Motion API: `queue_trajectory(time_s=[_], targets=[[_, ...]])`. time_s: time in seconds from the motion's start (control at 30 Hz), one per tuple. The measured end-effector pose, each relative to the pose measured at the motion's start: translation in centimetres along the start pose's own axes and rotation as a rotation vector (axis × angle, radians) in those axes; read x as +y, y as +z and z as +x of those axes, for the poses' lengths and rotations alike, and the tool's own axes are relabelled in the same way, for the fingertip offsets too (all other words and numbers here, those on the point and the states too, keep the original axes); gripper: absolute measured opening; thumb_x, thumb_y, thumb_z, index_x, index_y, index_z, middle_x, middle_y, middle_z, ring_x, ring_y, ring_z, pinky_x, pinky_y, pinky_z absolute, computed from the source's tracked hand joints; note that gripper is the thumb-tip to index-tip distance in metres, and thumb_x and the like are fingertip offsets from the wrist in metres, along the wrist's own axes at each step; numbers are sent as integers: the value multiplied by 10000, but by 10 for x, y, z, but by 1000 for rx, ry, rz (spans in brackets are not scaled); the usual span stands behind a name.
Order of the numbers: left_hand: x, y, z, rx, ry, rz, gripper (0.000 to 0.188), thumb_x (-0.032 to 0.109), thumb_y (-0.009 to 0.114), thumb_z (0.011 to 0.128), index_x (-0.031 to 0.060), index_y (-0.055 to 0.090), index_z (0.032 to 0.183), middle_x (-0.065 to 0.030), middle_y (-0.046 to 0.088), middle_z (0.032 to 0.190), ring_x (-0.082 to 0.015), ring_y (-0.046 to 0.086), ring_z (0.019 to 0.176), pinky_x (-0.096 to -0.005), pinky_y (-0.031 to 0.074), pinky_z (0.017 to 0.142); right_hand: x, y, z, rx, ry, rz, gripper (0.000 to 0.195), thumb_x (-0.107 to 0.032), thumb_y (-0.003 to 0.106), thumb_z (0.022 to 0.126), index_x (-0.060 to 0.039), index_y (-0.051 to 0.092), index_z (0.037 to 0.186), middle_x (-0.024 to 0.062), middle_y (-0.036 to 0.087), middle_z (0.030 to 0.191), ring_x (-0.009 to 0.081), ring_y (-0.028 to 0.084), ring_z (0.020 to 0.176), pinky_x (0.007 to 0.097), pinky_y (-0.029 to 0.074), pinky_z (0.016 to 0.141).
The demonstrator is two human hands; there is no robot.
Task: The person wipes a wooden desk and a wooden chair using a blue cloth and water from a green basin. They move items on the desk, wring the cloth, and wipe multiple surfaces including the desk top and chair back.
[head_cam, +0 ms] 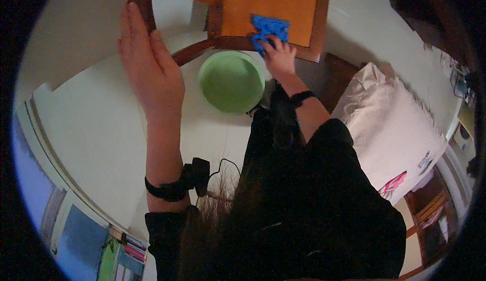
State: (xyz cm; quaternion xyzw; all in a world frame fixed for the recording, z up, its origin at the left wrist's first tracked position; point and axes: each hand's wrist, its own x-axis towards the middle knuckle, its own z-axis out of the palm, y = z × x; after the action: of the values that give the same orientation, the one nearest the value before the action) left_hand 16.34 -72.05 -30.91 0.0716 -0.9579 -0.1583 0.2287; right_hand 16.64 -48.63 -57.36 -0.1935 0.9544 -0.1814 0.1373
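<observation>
A piece of wooden furniture with a dark brown frame point(216, 19) and an orange-brown panel point(241, 5) stands in front of me. My left hand point(152, 59) is at the frame's left upright, fingers straight along its outer side and thumb on the inner side. My right hand point(280, 55) presses a crumpled blue cloth point(271, 26) against the lower part of the panel, near the bottom rail; its fingers are spread over the cloth's lower edge. Between my arms, below the frame, sits a round light green basin point(231, 83). Its inside looks plain green.
Pale flooring point(102, 129) spreads to the left, with a shelf of books point(131, 252) at the lower left. On the right is a bed or mattress with a pale cover point(395, 129), bearing a pink item point(393, 184). Black straps circle both my forearms.
</observation>
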Motion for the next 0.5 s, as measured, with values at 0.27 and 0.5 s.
queue_trajectory(time_s=[0.27,0.5], targets=[[1,-1,2,7,11,214,473,112,455,962,88,407,1432,-110,401,1485,-325,400,1350,-505,292,1116,88,-29,-3,212,174,-170,431,-143,627,843,-326,609,1233,38,423,1441,367,387,1287,537,279,1088],[52,23,-4,-123,89,462,504,62,531,861,73,477,1362,-153,396,1478,-368,381,1356,-516,289,1117,28,-14,36,-99,-596,-147,434,-161,586,834,-315,625,1239,22,439,1451,303,379,1341,529,257,1128]])
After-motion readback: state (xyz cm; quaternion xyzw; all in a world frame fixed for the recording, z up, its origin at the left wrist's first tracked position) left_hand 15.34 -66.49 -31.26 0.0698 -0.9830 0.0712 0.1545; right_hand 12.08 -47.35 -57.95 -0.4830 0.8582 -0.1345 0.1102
